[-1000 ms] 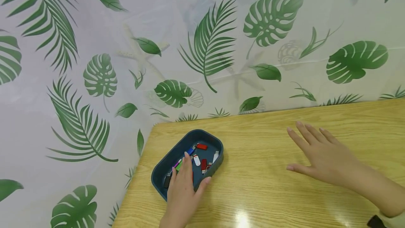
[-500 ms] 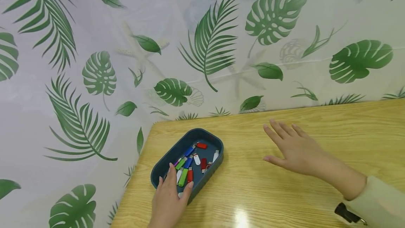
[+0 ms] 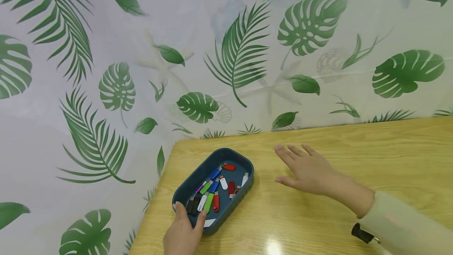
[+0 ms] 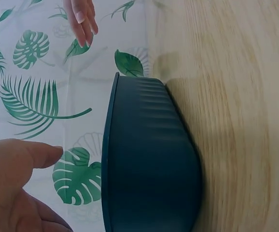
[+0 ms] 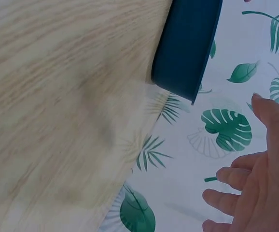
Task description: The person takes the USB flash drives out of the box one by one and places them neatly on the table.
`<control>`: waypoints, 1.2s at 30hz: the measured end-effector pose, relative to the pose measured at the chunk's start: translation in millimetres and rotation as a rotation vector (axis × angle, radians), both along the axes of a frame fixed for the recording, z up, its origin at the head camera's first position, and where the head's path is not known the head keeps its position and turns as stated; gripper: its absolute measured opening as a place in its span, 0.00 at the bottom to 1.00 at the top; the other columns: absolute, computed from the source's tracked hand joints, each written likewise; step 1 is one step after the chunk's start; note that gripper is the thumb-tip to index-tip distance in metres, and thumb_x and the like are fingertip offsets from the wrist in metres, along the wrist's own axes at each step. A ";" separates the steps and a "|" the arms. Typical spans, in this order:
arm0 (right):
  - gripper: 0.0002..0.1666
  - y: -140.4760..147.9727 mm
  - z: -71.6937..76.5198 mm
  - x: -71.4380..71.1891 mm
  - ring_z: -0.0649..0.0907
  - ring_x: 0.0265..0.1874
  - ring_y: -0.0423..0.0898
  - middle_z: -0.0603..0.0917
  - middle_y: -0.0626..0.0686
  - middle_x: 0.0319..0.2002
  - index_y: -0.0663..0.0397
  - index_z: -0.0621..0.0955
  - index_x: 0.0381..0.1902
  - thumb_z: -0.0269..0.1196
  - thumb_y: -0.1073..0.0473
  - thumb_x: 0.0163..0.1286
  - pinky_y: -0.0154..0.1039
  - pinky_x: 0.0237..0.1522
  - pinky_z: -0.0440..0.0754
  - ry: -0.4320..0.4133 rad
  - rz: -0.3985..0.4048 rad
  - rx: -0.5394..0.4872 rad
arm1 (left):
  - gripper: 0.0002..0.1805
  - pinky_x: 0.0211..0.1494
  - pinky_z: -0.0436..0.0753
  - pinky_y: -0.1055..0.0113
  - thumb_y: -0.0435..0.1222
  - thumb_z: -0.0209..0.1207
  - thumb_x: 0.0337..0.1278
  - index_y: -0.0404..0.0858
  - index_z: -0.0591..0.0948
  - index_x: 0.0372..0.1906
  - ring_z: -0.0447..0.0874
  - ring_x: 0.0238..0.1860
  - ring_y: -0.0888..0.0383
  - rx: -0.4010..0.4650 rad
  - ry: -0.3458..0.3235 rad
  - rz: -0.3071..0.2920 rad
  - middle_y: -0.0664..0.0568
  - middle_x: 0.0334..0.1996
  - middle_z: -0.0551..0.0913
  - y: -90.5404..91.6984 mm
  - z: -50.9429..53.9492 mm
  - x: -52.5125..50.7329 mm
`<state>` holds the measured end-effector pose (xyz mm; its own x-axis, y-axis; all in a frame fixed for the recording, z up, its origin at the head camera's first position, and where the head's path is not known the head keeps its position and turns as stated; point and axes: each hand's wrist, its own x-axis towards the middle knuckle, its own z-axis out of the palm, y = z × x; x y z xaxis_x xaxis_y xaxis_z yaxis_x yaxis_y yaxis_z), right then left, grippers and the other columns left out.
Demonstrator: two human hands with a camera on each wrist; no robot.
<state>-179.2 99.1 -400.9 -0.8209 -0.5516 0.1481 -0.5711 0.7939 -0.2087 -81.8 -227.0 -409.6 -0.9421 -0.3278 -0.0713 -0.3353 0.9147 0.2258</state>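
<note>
A dark blue oblong tray (image 3: 229,209) stands on the wooden table at left centre, holding several USB flash drives. Among them are a red one (image 3: 216,202), a green one (image 3: 209,202), a blue one (image 3: 215,174), a white one (image 3: 223,183) and a black one (image 3: 196,206). Over the tray's near end is my left hand (image 3: 182,229), thumb and fingers apart; the left wrist view shows a gap between its thumb and the tray (image 4: 149,154). To the right of the tray, my right hand (image 3: 308,171) hovers above the table with spread fingers, holding nothing.
Leaf-patterned cloth (image 3: 198,70) hangs behind and left of the wooden table (image 3: 318,223). A light sleeve (image 3: 400,219) covers the right forearm, with a black clip (image 3: 362,233) beside it.
My left hand has drawn back toward the near end of the tray, uncovering more flash drives. My right hand has moved left, closer to the tray. The flash drives look unmoved.
</note>
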 end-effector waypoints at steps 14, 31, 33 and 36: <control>0.38 -36.9 -4.5 -20.1 0.71 0.64 0.55 0.71 0.57 0.65 0.60 0.64 0.68 0.51 0.42 0.70 0.61 0.65 0.60 -0.078 0.062 0.066 | 0.52 0.38 0.81 0.48 0.58 0.56 0.56 0.12 0.57 0.62 0.84 0.34 0.42 -0.021 -0.138 0.090 0.31 0.33 0.82 -8.6 -16.8 0.4; 0.19 -90.7 -16.4 -56.8 0.67 0.16 0.40 0.67 0.45 0.14 0.62 0.82 0.25 0.57 0.54 0.69 0.32 0.23 0.64 -0.450 -0.037 -0.253 | 0.22 0.30 0.75 0.58 0.47 0.50 0.64 0.32 0.76 0.25 0.78 0.25 0.51 0.136 -0.144 -0.010 0.45 0.21 0.79 -37.6 -28.0 3.4; 0.19 -93.8 -19.7 -58.7 0.65 0.14 0.40 0.65 0.45 0.12 0.64 0.82 0.23 0.59 0.55 0.67 0.32 0.21 0.63 -0.462 -0.086 -0.269 | 0.20 0.30 0.75 0.57 0.43 0.50 0.63 0.33 0.74 0.21 0.78 0.24 0.50 0.131 -0.114 -0.049 0.45 0.20 0.78 -37.1 -26.5 3.0; 0.21 -96.2 -24.2 -59.9 0.64 0.11 0.39 0.64 0.44 0.08 0.61 0.78 0.13 0.62 0.58 0.65 0.31 0.19 0.63 -0.474 -0.168 -0.303 | 0.18 0.27 0.71 0.59 0.40 0.51 0.61 0.35 0.71 0.17 0.71 0.21 0.52 0.146 -0.056 -0.080 0.47 0.17 0.74 -34.7 -26.3 2.8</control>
<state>-239.1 2.9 -425.0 -0.9087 -0.3982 -0.1256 -0.2315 0.7308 -0.6422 -79.0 -261.7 -435.9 -0.9579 -0.2346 -0.1655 -0.2788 0.8979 0.3408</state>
